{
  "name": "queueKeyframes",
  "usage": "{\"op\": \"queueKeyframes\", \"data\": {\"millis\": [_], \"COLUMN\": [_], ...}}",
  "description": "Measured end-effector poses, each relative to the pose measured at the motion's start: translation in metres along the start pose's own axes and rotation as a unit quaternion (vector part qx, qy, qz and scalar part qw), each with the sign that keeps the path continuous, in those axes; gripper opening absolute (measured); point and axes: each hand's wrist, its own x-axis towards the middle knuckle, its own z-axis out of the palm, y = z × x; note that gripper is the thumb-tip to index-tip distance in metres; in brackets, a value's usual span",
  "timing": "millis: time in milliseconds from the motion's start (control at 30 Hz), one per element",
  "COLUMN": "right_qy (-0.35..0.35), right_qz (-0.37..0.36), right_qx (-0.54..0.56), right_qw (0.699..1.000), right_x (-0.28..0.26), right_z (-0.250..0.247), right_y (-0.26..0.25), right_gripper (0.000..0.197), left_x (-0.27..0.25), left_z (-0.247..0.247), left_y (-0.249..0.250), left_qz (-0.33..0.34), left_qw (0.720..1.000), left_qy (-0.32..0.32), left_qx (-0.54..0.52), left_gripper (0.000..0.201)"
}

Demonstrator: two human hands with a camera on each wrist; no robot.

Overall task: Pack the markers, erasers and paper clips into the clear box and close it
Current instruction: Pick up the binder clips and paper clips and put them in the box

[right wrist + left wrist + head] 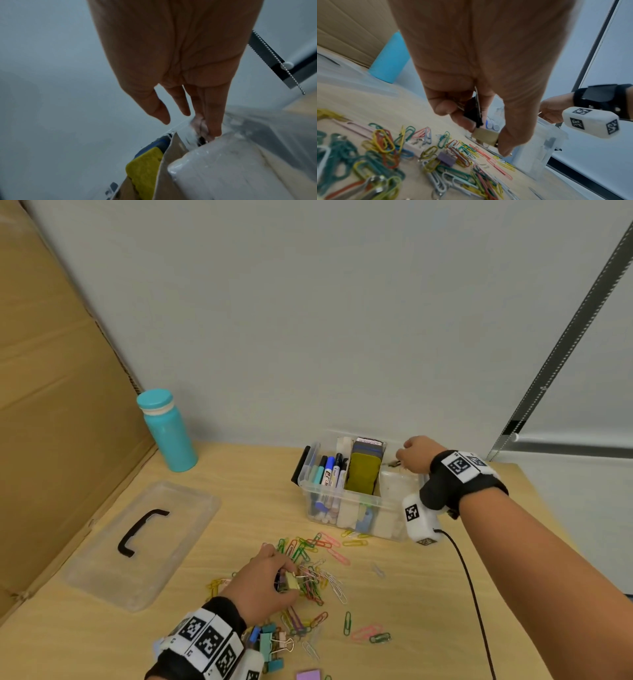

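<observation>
Left hand (263, 580) is low over the table's near edge area, fingers and thumb curled, pinching a small yellow binder clip (485, 136) with a black one tucked behind it in the palm. Right arm reaches out toward the far edge, right hand (416, 455) palm down, fingers straight and relaxed, fingertips (214, 127) dipped at the clear box (359, 508) rim, gripping nothing. Both wrists wear black straps.

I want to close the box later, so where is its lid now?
In the head view, the lid lies flat on the table's left side, near the teal bottle, apart from the clear box.
</observation>
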Motion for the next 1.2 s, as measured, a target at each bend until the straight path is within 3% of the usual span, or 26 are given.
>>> {"op": "queueKeyframes", "data": {"millis": [133,233,433,600,667,767,833,967,1067,1200], "right_qy": [0.101,0.194,0.170,0.205,0.212,0.212,0.210,0.205,0.194,0.197], "right_qz": [-0.051,-0.104,-0.127,-0.113,-0.113,-0.108,-0.104,-0.107,-0.108,-0.108], "right_qx": [0.070,0.039,0.059,0.070,0.066,0.088,0.099,0.101,0.118,0.110], "right_qw": [0.991,0.975,0.975,0.970,0.969,0.967,0.967,0.968,0.968,0.968], "right_x": [-0.021,-0.052,-0.079,-0.084,-0.087,-0.087,-0.087,-0.087,-0.085,-0.084], "right_z": [0.010,0.033,0.087,0.094,0.095,0.097,0.099,0.096,0.095,0.095], "right_y": [0.021,0.050,0.086,0.078,0.075,0.075,0.074,0.073,0.074,0.075], "right_gripper": [0.039,0.038,0.058,0.057,0.056,0.056,0.056,0.057,0.056,0.056], "left_x": [0.002,0.007,0.047,0.116,0.147,0.183,0.201,0.217,0.210,0.173], "left_z": [0.000,-0.009,-0.036,-0.044,-0.045,-0.045,-0.042,-0.040,-0.050,-0.070], "left_y": [-0.003,0.011,0.085,0.151,0.177,0.201,0.206,0.209,0.203,0.180], "left_qz": [0.007,0.036,0.111,0.166,0.159,0.090,0.047,0.040,0.043,0.097], "left_qw": [1.000,0.997,0.977,0.956,0.951,0.953,0.965,0.984,0.989,0.983], "left_qy": [0.019,0.055,0.174,0.238,0.227,0.173,0.124,0.041,0.077,0.156], "left_qx": [-0.021,-0.037,-0.061,0.051,0.139,0.233,0.227,0.172,0.123,0.015], "left_gripper": [0.029,0.030,0.037,0.040,0.037,0.031,0.036,0.058,0.043,0.025]}}
